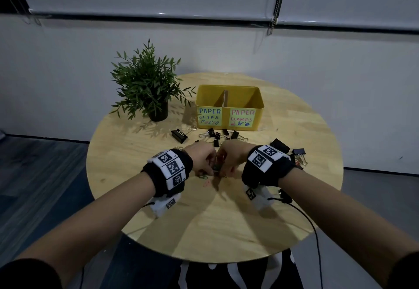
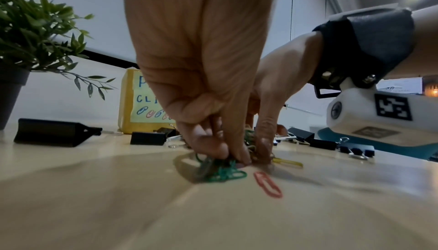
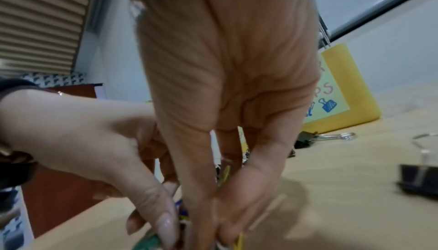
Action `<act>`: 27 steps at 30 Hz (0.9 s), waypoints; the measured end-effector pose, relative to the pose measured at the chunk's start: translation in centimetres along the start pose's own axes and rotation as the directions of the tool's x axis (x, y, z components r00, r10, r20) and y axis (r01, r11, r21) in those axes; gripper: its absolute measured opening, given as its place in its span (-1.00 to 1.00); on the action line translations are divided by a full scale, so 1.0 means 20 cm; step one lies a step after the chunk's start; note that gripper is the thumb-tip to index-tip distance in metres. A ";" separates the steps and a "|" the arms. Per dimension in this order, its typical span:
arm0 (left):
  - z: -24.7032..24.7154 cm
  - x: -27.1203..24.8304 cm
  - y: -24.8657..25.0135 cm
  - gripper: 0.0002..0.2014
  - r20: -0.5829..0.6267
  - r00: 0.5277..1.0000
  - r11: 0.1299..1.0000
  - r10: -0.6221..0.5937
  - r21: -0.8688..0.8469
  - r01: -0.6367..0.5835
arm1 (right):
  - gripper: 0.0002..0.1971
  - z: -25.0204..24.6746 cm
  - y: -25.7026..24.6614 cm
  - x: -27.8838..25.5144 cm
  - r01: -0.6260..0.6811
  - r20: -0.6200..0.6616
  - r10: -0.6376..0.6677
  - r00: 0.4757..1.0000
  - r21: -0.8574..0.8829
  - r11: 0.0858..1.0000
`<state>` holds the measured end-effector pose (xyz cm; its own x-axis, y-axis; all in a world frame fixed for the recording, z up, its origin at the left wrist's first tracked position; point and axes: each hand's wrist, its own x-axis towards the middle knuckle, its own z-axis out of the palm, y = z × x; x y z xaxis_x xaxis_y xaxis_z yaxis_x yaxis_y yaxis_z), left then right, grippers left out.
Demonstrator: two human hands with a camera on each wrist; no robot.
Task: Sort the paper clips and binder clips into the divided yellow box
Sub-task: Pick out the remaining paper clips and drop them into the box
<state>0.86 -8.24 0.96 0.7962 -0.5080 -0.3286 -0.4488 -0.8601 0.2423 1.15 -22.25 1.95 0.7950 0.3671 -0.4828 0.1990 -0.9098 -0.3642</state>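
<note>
At the far left of the round wooden table (image 1: 226,220) stands a potted plant (image 1: 147,84), out of the way of the work, and just right of it a large black binder clip (image 1: 179,135) lies alone. Nearer the person, the left hand (image 1: 201,157) reaches down with its fingertips curled and pinched on a bunch of green paper clips (image 2: 222,172), apparently raking loose clips together so that many can be lifted at once; a red paper clip (image 2: 267,183) lies free just beside the bunch. Directly against it, the right hand (image 1: 231,156) has its fingers pressed down into the same small pile of coloured paper clips, a yellow paper clip (image 3: 224,176) showing between them, so the two hands meet fingertip to fingertip, closing on the pile from both sides. Behind the hands sits the divided yellow box (image 1: 229,107), its left half labelled for paper clips and its right for clamps, both compartments seemingly empty, with small binder clips (image 1: 217,135) scattered along its front. More binder clips (image 1: 294,155) lie at the right. The room is dim, with a plain pale wall, lowered blinds above and a dark floor
</note>
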 end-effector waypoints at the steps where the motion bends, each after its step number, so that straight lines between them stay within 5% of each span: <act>1: -0.01 0.01 0.00 -0.71 0.009 1.000 1.000 0.006 0.012 -0.006 | -0.68 -0.01 0.00 0.01 -0.003 0.008 0.003 1.000 0.007 1.000; 4: -0.03 0.02 -0.01 -0.60 0.009 1.000 1.000 0.026 0.008 -0.026 | -0.74 -0.05 0.00 0.03 0.012 0.029 -0.013 0.999 0.047 0.999; 9: -0.12 0.00 -0.09 -0.84 -0.003 0.999 0.978 0.052 -0.201 -0.052 | -0.89 -0.16 0.03 0.04 0.081 0.020 -0.087 0.996 0.211 0.974; 13: -0.31 0.01 -0.13 -0.92 -0.218 0.976 0.949 -0.016 -0.311 -0.054 | -0.86 -0.36 0.04 0.03 0.163 -0.249 -0.081 0.965 0.328 0.930; 18: -0.51 0.09 -0.20 -0.82 -0.469 0.861 0.912 -0.196 -0.409 -0.015 | -0.85 -0.48 0.04 0.11 0.395 -0.649 0.057 0.759 0.528 0.752; 22: -0.52 0.18 -0.24 -0.77 -0.564 0.766 0.873 -0.308 -0.487 -0.007 | -0.97 -0.46 0.04 0.26 0.433 -0.789 0.151 0.595 0.473 0.768; 25: -0.49 0.27 -0.24 -0.73 -0.617 0.684 0.853 -0.389 -0.522 0.013 | -0.94 -0.43 0.08 0.39 0.340 -0.800 0.121 0.587 0.380 0.860; 27: -0.48 0.32 -0.25 -0.73 -0.652 0.626 0.834 -0.427 -0.552 -0.006 | -0.66 -0.42 0.10 0.43 0.286 -0.787 0.116 0.606 0.352 0.891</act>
<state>12.09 -6.82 6.47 0.9550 0.0791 0.2859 -0.1548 -0.6893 0.7078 13.14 -22.52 3.69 0.9558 -0.0358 0.2919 0.2030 -0.6378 -0.7430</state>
